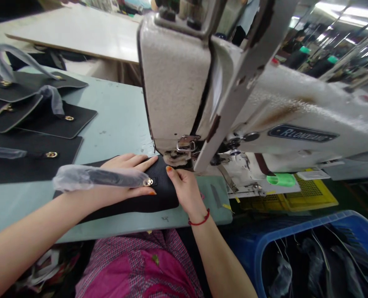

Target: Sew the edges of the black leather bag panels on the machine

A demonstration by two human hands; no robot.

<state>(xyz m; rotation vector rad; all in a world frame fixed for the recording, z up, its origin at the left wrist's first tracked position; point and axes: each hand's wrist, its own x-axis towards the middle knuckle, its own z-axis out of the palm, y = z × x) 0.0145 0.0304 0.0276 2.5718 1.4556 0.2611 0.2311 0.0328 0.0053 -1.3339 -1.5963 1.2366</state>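
Grainy black panel [163, 194] under the sewing machine's [178, 82] foot.
My left hand [126, 174] lies flat on it; my right hand [185, 188] thumbs its edge, grip unclear. At least four matte, brass-studded panels [63, 124] lie left.

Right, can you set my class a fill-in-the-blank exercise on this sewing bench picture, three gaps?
1. The left hand lies flat on a ____ piece under the sewing machine.
2. The right hand wears a ____ cord at the wrist.
3. The bin beside the table is ____.
Missing words: black; red; blue.
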